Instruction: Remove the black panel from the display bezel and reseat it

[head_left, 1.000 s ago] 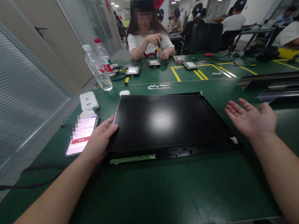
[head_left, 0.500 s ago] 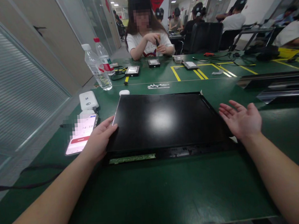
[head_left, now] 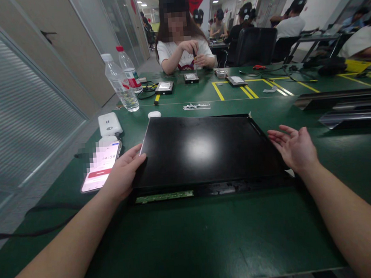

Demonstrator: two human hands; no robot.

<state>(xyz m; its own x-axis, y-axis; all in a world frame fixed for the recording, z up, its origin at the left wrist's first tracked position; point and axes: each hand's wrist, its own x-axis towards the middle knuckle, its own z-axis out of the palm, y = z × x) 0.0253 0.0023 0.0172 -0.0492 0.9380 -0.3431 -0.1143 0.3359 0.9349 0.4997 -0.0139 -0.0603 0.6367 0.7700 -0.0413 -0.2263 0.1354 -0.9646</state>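
Note:
A glossy black display panel [head_left: 205, 150] lies on the green table in front of me, its left edge raised a little. Under its near side shows a dark frame with a narrow green circuit board [head_left: 164, 197]. My left hand [head_left: 128, 166] pinches the panel's left edge, thumb on top and fingers beneath. Beside the right edge is my right hand [head_left: 296, 148], palm turned up and fingers spread, holding nothing. Whether its fingertips touch the panel I cannot tell.
Left of the panel lie a lit phone [head_left: 102, 166] and a white power bank [head_left: 110, 124]. Two plastic bottles [head_left: 121, 84] stand behind them. Dark metal strips [head_left: 352, 116] lie at right. Across the table a person [head_left: 184, 50] works with a screwdriver over a hard drive [head_left: 191, 78].
My right hand has shifted slightly left, closer to the panel's right edge. My left hand and the panel look nearly unchanged.

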